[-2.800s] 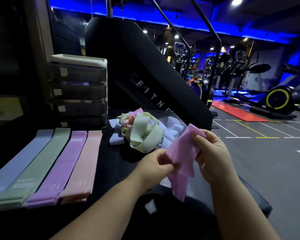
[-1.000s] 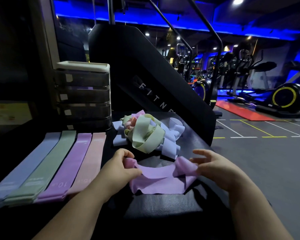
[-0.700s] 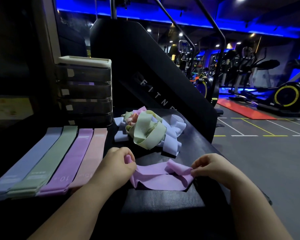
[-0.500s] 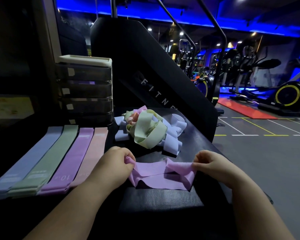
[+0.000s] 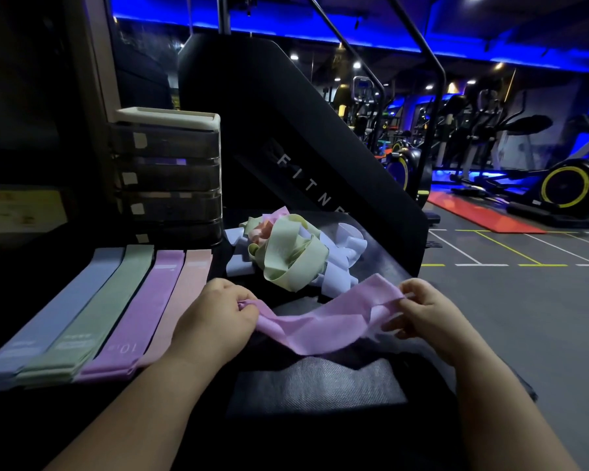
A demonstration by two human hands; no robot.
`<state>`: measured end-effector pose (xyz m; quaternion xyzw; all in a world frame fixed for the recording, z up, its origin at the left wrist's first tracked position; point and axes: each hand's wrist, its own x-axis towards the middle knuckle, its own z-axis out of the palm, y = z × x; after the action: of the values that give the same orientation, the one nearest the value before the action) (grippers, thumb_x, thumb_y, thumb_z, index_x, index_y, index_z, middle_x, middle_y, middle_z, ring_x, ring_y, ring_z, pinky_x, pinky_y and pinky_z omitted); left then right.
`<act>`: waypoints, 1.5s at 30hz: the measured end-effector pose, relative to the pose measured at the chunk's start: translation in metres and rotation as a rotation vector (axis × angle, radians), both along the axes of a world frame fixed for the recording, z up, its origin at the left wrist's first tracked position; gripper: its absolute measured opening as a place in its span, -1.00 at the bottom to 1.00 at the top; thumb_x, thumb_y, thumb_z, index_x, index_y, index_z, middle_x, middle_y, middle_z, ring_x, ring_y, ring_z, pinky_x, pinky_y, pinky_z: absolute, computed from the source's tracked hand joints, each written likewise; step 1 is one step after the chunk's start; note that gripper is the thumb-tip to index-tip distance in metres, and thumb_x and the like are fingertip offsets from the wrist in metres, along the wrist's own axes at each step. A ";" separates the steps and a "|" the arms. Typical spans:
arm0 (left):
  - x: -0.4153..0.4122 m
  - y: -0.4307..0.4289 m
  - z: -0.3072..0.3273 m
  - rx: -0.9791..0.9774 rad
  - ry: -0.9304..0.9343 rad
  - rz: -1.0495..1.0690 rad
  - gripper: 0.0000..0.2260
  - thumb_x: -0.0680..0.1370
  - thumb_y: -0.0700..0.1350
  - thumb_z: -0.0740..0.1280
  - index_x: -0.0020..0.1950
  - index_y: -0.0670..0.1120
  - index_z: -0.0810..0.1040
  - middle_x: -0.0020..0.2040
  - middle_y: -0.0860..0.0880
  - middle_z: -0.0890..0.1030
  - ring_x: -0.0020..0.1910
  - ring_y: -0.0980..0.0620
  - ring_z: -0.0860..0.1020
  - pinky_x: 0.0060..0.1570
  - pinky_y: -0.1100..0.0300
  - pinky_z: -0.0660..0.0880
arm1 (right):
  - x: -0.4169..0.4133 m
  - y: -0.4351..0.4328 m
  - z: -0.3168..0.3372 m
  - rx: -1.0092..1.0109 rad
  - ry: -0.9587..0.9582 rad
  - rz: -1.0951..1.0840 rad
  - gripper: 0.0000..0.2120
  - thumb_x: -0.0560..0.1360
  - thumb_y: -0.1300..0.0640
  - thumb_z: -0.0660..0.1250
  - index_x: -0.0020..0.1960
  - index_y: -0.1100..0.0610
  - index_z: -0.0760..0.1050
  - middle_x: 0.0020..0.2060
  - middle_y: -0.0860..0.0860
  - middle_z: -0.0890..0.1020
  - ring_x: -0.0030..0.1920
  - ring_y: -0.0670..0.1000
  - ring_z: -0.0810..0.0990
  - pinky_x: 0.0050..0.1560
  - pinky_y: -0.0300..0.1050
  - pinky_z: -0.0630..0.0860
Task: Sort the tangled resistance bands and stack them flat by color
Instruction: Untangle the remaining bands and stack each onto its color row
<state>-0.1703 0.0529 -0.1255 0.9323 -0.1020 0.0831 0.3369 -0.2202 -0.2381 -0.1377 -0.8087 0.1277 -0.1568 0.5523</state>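
The fingers (image 5: pixel 244 302) of the left hand (image 5: pixel 218 317) are pinching one end of the purple band (image 5: pixel 317 322), bunching it. The fingers (image 5: pixel 409 293) of the right hand (image 5: pixel 429 314) are pinching the opposite end. Both forearms are reaching forward from the lower edge, with the hands level and well apart. The band is spanning the gap between the hands, sagging at the middle and folding near the right hand. It is sitting low over the dark counter (image 5: pixel 317 390); contact cannot be confirmed. Beyond it, a tangled pile (image 5: pixel 288 258) of green, pale blue and pink bands is lying on the counter. To the left, four flat stacks are lying side by side: blue stack (image 5: pixel 58 311), green stack (image 5: pixel 97 305), purple stack (image 5: pixel 140 307), pink stack (image 5: pixel 184 290). A drawer unit (image 5: pixel 167 175) is standing behind them. A black machine panel (image 5: pixel 303 130) is rising behind the pile, and exercise machines (image 5: pixel 565 188) are standing on the gym floor (image 5: pixel 524 300) under blue lighting.
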 end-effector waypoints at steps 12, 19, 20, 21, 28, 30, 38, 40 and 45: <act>-0.008 -0.004 0.015 -0.477 0.133 -0.005 -0.72 0.60 -0.13 0.13 -0.05 0.13 0.61 -0.13 0.02 0.60 -0.31 -0.05 0.57 -0.24 0.14 0.54 | 0.002 -0.023 -0.008 -0.106 -0.084 -0.367 -0.82 0.50 0.34 0.13 -0.09 0.09 0.39 -0.35 0.12 0.65 -0.36 0.11 0.68 -0.30 -0.04 0.54; -0.003 -0.007 0.004 -0.386 0.069 0.000 -0.74 0.65 -0.10 0.10 0.15 0.14 0.54 -0.04 0.03 0.58 -0.26 0.00 0.63 -0.18 0.13 0.58 | 0.004 -0.024 -0.010 0.002 -0.026 -0.334 -0.70 0.49 0.35 0.11 0.10 0.06 0.43 -0.28 0.22 0.67 -0.41 0.14 0.67 -0.47 -0.18 0.42; -0.001 -0.005 0.002 -0.353 0.062 0.007 -0.72 0.66 -0.08 0.10 0.22 0.14 0.53 -0.02 0.01 0.57 -0.23 0.00 0.62 -0.19 0.15 0.56 | 0.003 -0.025 -0.009 0.031 -0.044 -0.354 -0.76 0.51 0.33 0.17 0.09 0.08 0.46 -0.29 0.22 0.67 -0.44 0.11 0.65 -0.49 -0.19 0.40; 0.000 -0.003 0.000 -0.320 0.055 0.019 -0.72 0.66 -0.06 0.09 0.27 0.14 0.52 -0.04 0.00 0.57 -0.20 -0.01 0.61 -0.19 0.15 0.54 | 0.003 -0.027 -0.008 0.056 -0.065 -0.378 -0.81 0.52 0.30 0.23 0.08 0.09 0.47 -0.30 0.21 0.66 -0.47 0.09 0.62 -0.50 -0.19 0.39; 0.001 -0.007 -0.003 -0.425 0.093 -0.032 -0.76 0.66 -0.10 0.13 0.16 0.17 0.53 -0.26 -0.06 0.63 -0.37 0.01 0.57 -0.30 0.18 0.52 | 0.008 -0.014 -0.009 0.079 -0.026 -0.307 -0.69 0.50 0.36 0.06 0.09 0.15 0.49 -0.31 0.16 0.64 -0.43 0.09 0.63 -0.48 -0.21 0.38; 0.002 -0.007 -0.006 -0.407 0.090 -0.039 -0.76 0.65 -0.09 0.15 0.14 0.21 0.53 -0.19 -0.03 0.65 -0.34 0.02 0.61 -0.21 0.14 0.57 | 0.008 -0.011 -0.007 0.093 -0.001 -0.280 -0.65 0.49 0.37 0.04 0.09 0.10 0.49 -0.28 0.15 0.64 -0.44 0.07 0.63 -0.51 -0.23 0.37; 0.003 -0.005 -0.006 -0.565 0.160 -0.038 -0.77 0.66 -0.18 0.12 0.08 0.02 0.56 -0.03 -0.07 0.62 -0.15 -0.02 0.63 -0.22 0.20 0.53 | -0.002 -0.017 -0.001 0.231 0.017 -0.143 -0.57 0.51 0.43 0.03 0.11 0.02 0.51 -0.13 0.07 0.66 -0.39 0.03 0.62 -0.48 -0.28 0.38; 0.004 -0.006 -0.005 -0.604 0.192 -0.036 -0.75 0.65 -0.22 0.13 0.03 0.02 0.56 0.01 -0.08 0.62 -0.09 -0.03 0.64 -0.15 0.16 0.56 | -0.005 -0.017 0.000 0.262 0.024 -0.083 -0.59 0.53 0.44 0.06 0.09 0.07 0.54 -0.10 0.03 0.65 -0.33 0.02 0.62 -0.38 -0.24 0.42; 0.004 -0.005 -0.006 -0.639 0.221 -0.038 -0.81 0.57 -0.22 0.21 0.01 0.01 0.57 0.03 -0.06 0.61 -0.03 -0.03 0.63 0.00 0.04 0.59 | -0.008 -0.013 0.000 0.301 0.036 -0.022 -0.67 0.50 0.48 0.11 0.00 0.18 0.56 -0.14 0.06 0.65 -0.27 0.01 0.60 -0.36 -0.27 0.49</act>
<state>-0.1664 0.0481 -0.1312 0.7808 -0.0509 0.0033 0.6227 -0.2280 -0.2510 -0.1374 -0.7181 0.1685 -0.1275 0.6631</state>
